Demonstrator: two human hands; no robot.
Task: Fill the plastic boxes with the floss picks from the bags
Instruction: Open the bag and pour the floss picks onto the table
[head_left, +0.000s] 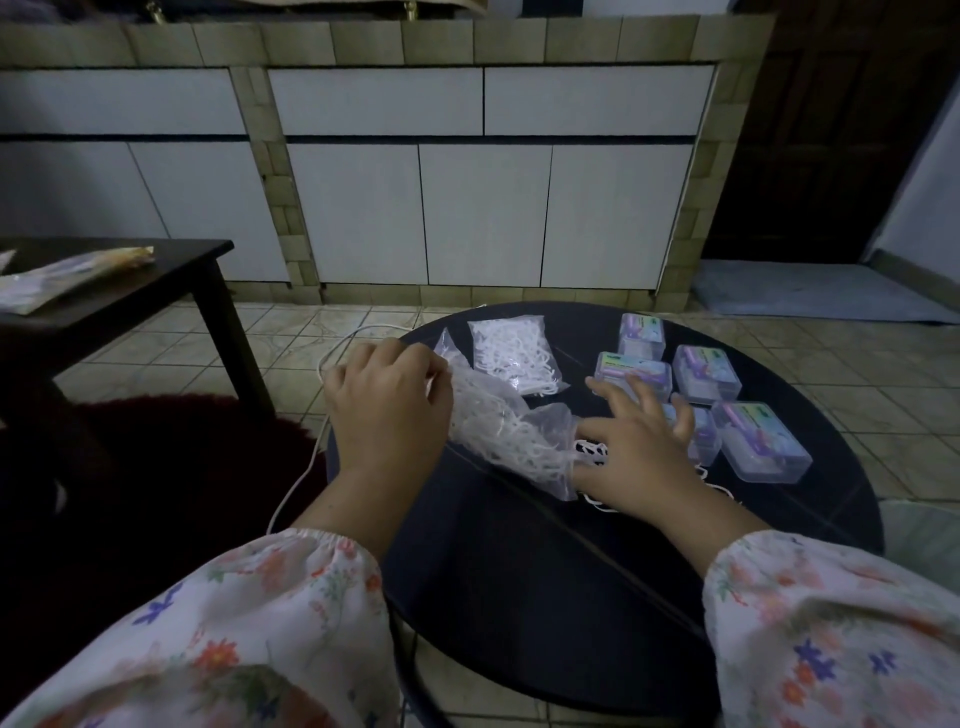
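Note:
On the round black table (519, 561) lies a clear bag of white floss picks (498, 426). My left hand (387, 410) grips its far end with curled fingers. The bag's mouth faces my right hand (634, 447), which lies over it with fingers spread, above a few loose picks (592, 449) on the tabletop. A second, sealed bag of picks (514, 351) rests farther back. Several clear plastic boxes with purple labels sit to the right, one (761, 441) beside my right fingers and another (634, 374) just beyond them.
A white cable (306, 467) runs over the tiled floor left of the table. A dark low table (119, 296) with packaging on it stands at the left. A dark red rug (171, 441) lies under it. White cabinet doors line the back.

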